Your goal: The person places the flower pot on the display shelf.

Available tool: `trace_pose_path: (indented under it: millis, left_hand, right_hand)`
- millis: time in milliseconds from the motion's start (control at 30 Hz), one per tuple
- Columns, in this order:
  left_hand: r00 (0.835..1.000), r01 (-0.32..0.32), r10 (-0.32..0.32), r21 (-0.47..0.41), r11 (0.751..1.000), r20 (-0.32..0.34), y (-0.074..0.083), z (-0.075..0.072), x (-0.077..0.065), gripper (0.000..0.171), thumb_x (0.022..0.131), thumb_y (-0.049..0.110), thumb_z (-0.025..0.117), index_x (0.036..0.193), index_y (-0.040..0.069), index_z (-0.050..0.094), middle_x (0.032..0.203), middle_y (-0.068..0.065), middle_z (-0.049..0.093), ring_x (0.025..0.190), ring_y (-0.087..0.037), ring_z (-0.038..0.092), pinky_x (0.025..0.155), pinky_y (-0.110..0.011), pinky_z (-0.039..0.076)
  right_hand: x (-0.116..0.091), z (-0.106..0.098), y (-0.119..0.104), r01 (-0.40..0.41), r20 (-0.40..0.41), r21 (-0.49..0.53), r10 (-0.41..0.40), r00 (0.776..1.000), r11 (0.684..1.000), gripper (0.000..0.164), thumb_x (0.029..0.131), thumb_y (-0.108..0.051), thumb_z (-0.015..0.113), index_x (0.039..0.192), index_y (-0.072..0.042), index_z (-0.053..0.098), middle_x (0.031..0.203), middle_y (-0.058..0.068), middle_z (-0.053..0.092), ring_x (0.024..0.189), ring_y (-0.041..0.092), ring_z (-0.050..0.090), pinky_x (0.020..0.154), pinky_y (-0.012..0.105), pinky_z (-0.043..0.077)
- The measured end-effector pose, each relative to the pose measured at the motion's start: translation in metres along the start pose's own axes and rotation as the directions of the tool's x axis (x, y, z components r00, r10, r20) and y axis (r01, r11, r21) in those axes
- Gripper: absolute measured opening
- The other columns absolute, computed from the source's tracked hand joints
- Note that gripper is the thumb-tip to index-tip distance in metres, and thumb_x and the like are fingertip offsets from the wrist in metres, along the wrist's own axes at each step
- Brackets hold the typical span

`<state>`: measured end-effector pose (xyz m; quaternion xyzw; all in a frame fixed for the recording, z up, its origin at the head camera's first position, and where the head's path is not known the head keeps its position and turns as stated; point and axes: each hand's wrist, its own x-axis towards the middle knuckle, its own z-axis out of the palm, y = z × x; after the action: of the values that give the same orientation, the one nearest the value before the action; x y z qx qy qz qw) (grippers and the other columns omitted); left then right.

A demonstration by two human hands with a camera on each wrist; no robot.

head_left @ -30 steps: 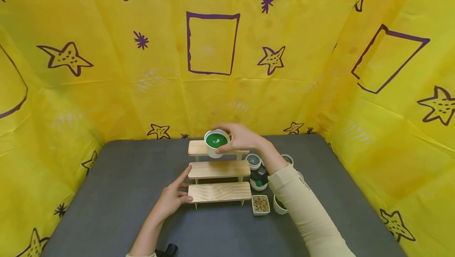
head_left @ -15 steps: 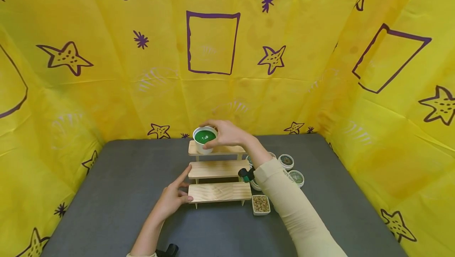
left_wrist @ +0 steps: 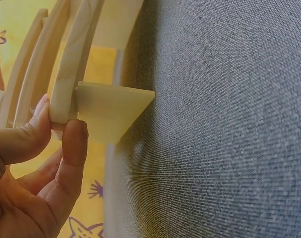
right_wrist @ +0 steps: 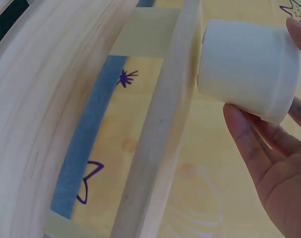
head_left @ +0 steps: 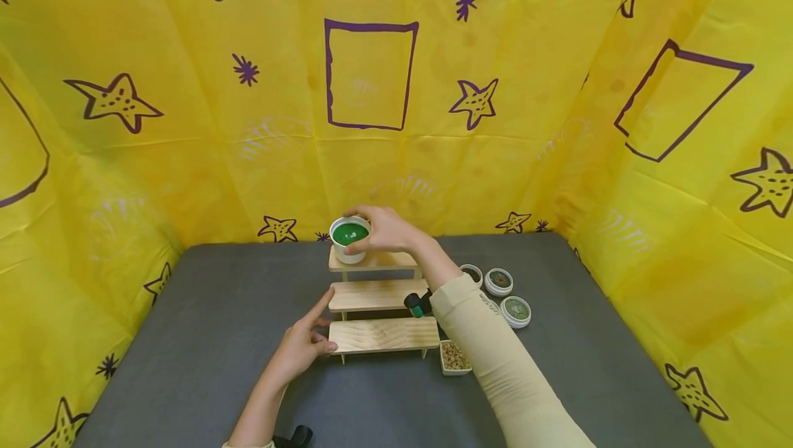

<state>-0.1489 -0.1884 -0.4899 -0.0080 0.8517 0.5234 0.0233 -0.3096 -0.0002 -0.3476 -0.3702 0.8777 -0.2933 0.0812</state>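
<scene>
My right hand [head_left: 387, 231] grips a white tub [right_wrist: 249, 69] by its sides, thumb and fingers round it. Glossy green fills the tub in the head view. It is upright at the left end of the top step of a three-step wooden display stand [head_left: 383, 334]. In the right wrist view the tub's base is right at the step; I cannot tell whether it bears on it. My left hand [head_left: 299, 350] holds the stand's left end. The left wrist view shows two of its fingertips [left_wrist: 75, 141] pinching the end of the lowest step.
Right of the stand are several round white tubs, among them one with grey-green contents [head_left: 516, 310] and a darker one [head_left: 498, 281]. A square white dish [head_left: 454, 358] of brown bits stands near the lowest step, partly behind the right sleeve. Yellow patterned cloth [head_left: 372, 173] rises behind the grey table [head_left: 235, 310].
My right hand has carried the green-filled tub leftward along the top step to its left end, and the sleeve now uncovers more tubs at the right. The left hand has stayed put.
</scene>
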Motion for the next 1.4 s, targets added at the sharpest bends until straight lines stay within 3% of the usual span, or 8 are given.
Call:
trace_pose_path:
  millis: [667, 967, 1100, 1400]
  left_hand:
    - [1.000, 0.003, -0.003, -0.012, 1.000, 0.018, -0.001, -0.001, -0.001, 0.098, 0.077, -0.012, 0.075, 0.153, 0.037, 0.035, 0.120, -0.026, 0.065, 0.068, -0.012, 0.066, 0.058, -0.024, 0.055]
    - [1.000, 0.007, -0.007, 0.001, 1.000, 0.018, -0.001, 0.000, 0.000, 0.100, 0.077, -0.010, 0.075, 0.152, 0.040, 0.033, 0.121, -0.025, 0.065, 0.069, -0.013, 0.066, 0.059, -0.022, 0.054]
    - [1.000, 0.002, -0.002, 0.001, 1.000, 0.019, 0.000, 0.001, 0.000, 0.100, 0.077, -0.010, 0.075, 0.153, 0.039, 0.033, 0.121, -0.026, 0.065, 0.069, -0.013, 0.066, 0.059, -0.022, 0.054]
    - [1.000, -0.010, 0.009, 0.020, 1.000, 0.008, -0.002, 0.001, 0.000, 0.098, 0.077, -0.011, 0.075, 0.153, 0.037, 0.034, 0.120, -0.027, 0.065, 0.069, -0.011, 0.066, 0.059, -0.022, 0.053]
  right_hand:
    - [0.003, 0.009, -0.002, -0.024, -0.016, 0.000, 0.024, 1.000, 1.000, 0.074, 0.077, -0.042, 0.081, 0.141, -0.019, 0.052, 0.130, 0.001, 0.063, 0.108, 0.017, 0.061, 0.087, 0.032, 0.053]
    - [0.000, 0.008, 0.000, -0.035, -0.011, 0.041, 0.035, 0.999, 0.999, 0.078, 0.076, -0.043, 0.081, 0.144, -0.021, 0.049, 0.130, 0.001, 0.063, 0.115, 0.019, 0.060, 0.096, 0.038, 0.051]
    - [-0.004, 0.006, 0.003, -0.047, -0.013, 0.082, 0.048, 0.999, 0.996, 0.081, 0.077, -0.044, 0.081, 0.146, -0.021, 0.046, 0.132, 0.003, 0.062, 0.114, 0.021, 0.060, 0.093, 0.038, 0.052]
    - [-0.016, -0.002, 0.011, -0.054, -0.067, 0.165, 0.065, 0.996, 0.985, 0.081, 0.076, -0.039, 0.083, 0.146, -0.020, 0.046, 0.129, 0.009, 0.062, 0.114, 0.025, 0.064, 0.094, 0.039, 0.055]
